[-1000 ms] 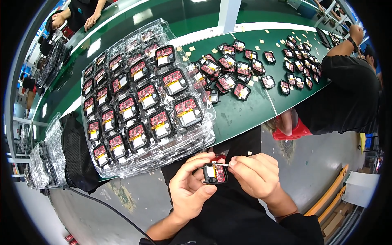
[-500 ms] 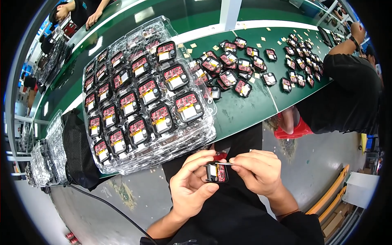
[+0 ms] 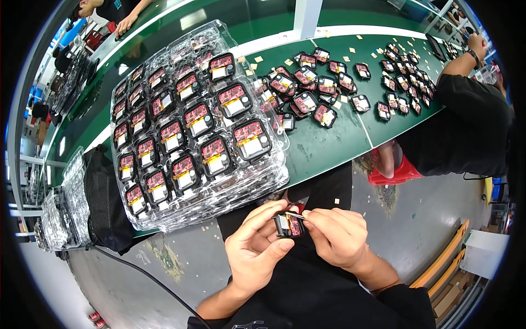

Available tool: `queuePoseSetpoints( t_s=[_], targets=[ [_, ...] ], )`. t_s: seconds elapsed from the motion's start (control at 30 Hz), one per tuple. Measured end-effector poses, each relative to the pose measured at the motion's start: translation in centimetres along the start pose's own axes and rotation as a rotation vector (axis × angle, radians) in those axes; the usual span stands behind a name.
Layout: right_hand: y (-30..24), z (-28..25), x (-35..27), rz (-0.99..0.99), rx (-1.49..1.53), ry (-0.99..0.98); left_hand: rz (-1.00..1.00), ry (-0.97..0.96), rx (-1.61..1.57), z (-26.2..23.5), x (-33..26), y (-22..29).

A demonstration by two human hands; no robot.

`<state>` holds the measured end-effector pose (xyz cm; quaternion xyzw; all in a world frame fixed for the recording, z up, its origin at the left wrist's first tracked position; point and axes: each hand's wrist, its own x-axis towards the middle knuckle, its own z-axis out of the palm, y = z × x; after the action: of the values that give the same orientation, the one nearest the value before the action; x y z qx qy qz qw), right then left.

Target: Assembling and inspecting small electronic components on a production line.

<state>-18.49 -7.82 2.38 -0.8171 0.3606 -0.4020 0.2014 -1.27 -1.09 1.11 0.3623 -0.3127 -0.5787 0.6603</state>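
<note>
My left hand (image 3: 253,249) grips a small black device housing (image 3: 282,234) by its edges, above my lap. Inside the housing are a red circuit board and a silver-white battery-like block. In my right hand (image 3: 341,238), thumb and fingers pinch a pair of thin metal tweezers (image 3: 296,215). Their tip reaches over the housing's upper edge; whether it touches a part there is too small to tell. Beyond my left hand, a stack of clear plastic trays (image 3: 219,189) carries rows of similar housings, each with a red board.
The green bench (image 3: 315,159) holds a loose pile of similar housings (image 3: 304,102) and scattered small cream squares. At the right sits a co-worker in a black shirt (image 3: 474,123), beside a red stool (image 3: 402,171). A black cable (image 3: 148,274) runs at lower left.
My right hand and the tweezers have shifted slightly left and tilted. The housing has turned a little in my left hand. A small cream square now shows beyond my right hand.
</note>
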Motion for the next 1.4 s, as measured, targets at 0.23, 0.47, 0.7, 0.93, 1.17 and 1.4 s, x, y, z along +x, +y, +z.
queuePoseSetpoints(
  t_s=[0.23,0.47,0.7,0.93,1.17,1.4],
  targets=[
    [0.9,0.4,-0.2,-0.013,0.086,-0.035,-0.018,0.028,-0.041,-0.4,-0.3,-0.5],
    [0.5,0.5,-0.7,0.012,0.043,0.030,-0.095,0.026,-0.077,-0.2,-0.3,0.1],
    [0.9,0.3,-0.6,-0.020,0.046,0.015,-0.081,0.028,-0.051,-0.1,-0.1,-0.1],
    [1.1,-0.2,-0.3,-0.032,0.074,0.029,-0.052,0.009,-0.008,-0.3,0.1,-0.1],
    [1.4,-0.5,-0.2,-0.029,0.058,-0.055,-0.041,0.014,0.026,-0.2,0.0,-0.2],
    [0.6,0.3,-0.6,0.013,0.073,-0.022,-0.033,0.052,0.010,-0.1,-0.3,-0.6]
  ],
)
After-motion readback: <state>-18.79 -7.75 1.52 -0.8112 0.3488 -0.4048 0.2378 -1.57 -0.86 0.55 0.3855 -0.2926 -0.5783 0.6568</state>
